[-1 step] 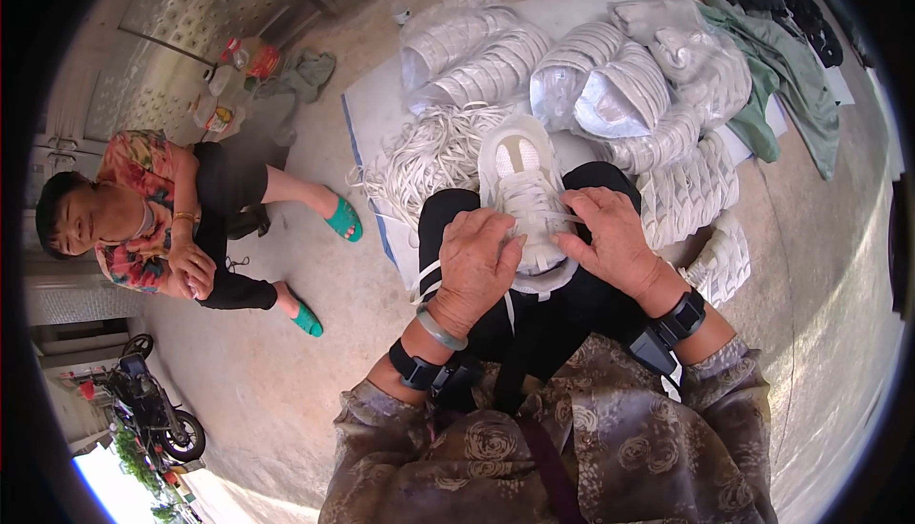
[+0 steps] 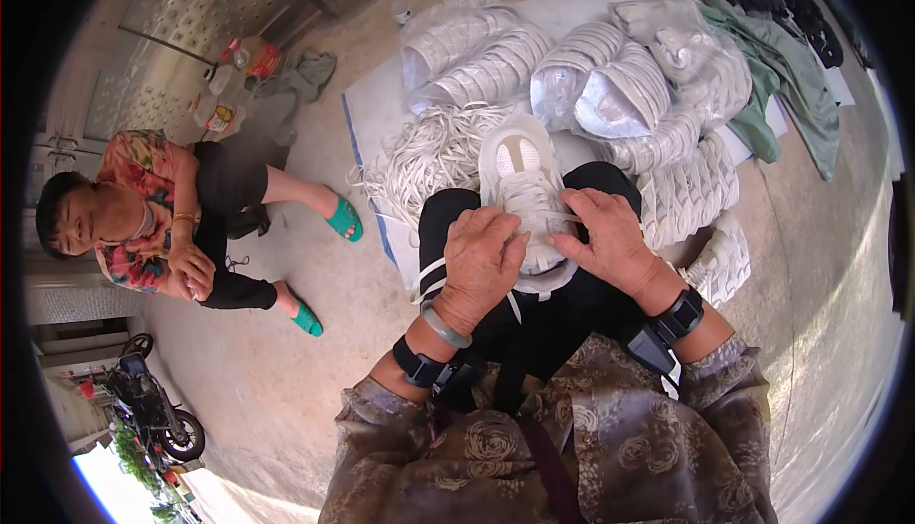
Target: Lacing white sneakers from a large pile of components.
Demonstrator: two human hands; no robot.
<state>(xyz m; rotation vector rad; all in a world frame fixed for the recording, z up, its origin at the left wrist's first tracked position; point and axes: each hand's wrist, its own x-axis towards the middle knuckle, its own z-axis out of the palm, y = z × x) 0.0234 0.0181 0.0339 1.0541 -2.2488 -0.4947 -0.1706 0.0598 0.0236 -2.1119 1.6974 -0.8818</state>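
A white shoe upper [image 2: 519, 166], partly laced, lies across my lap with its tongue end toward me. My left hand [image 2: 481, 262] is at its left edge, fingers bent and closed on the white shoelace [image 2: 516, 308], a loose end of which hangs below the palm. Against the opposite edge, my right hand [image 2: 615, 243] has its thumb and forefinger bent around a lace strand at the eyelets. The exact grip of the fingertips is partly hidden on both sides.
Beyond my knees, loose white laces [image 2: 434, 157] lie heaped on a pale sheet [image 2: 367, 114]. Bagged stacks of uppers [image 2: 624, 95] are beside them, with more stacks [image 2: 691, 190] at right. A green cloth [image 2: 796, 95] lies farther right. A person [image 2: 157, 209] sits at left; a motorcycle [image 2: 157, 405] stands behind.
My left hand has shifted very slightly to the right, and the loose lace end beneath it has swung a little. The shoe upper and my right hand look unmoved.
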